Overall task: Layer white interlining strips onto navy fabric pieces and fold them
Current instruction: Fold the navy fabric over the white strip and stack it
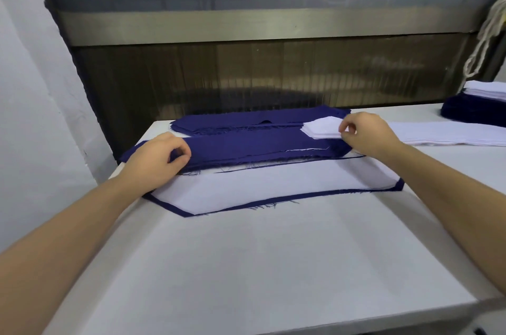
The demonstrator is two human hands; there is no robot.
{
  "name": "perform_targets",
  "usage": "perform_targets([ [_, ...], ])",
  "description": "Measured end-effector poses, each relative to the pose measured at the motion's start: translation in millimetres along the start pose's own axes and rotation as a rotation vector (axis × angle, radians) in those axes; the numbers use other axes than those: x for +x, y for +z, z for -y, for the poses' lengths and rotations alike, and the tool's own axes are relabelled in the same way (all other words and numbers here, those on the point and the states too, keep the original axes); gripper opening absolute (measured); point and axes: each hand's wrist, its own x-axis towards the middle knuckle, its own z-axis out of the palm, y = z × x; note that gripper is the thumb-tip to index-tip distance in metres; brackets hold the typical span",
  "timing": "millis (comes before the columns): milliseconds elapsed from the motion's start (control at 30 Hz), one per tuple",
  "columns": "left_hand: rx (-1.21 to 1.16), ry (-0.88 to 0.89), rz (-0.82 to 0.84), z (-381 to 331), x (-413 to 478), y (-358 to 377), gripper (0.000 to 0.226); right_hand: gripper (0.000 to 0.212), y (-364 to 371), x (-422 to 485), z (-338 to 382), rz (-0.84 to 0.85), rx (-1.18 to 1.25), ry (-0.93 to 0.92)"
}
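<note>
bare forearms reach over a white table (246, 266). nearest the viewer lies a navy fabric piece (176, 210), almost covered by a white interlining strip (273, 186), with only its dark edge showing. just behind, the left hand (158, 159) curls its fingers round the left end of a folded navy stack (260, 145). well apart from it, the right hand (367, 134) pinches the edge of a small interlining pile (320, 129) resting on that stack's right end. more white strips (451, 133) lie to the right.
</note>
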Motion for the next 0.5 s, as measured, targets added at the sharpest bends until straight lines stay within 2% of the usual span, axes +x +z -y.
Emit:
perform_targets([
  [200, -0.134, -0.094, -0.027, 5, 43, 12, 0.008, 0.028, 13, 50, 17, -0.044, 0.019, 0.032],
  [400, -0.075, -0.263, -0.015, 26, 96, 32, 0.013, 0.03, 31, 93, 3, 0.025, -0.061, 0.254],
  [500, -0.029, -0.33, -0.03, 36, 116, 41, 0.017, 0.032, 38, 105, -3, 0.011, -0.157, 0.283],
])
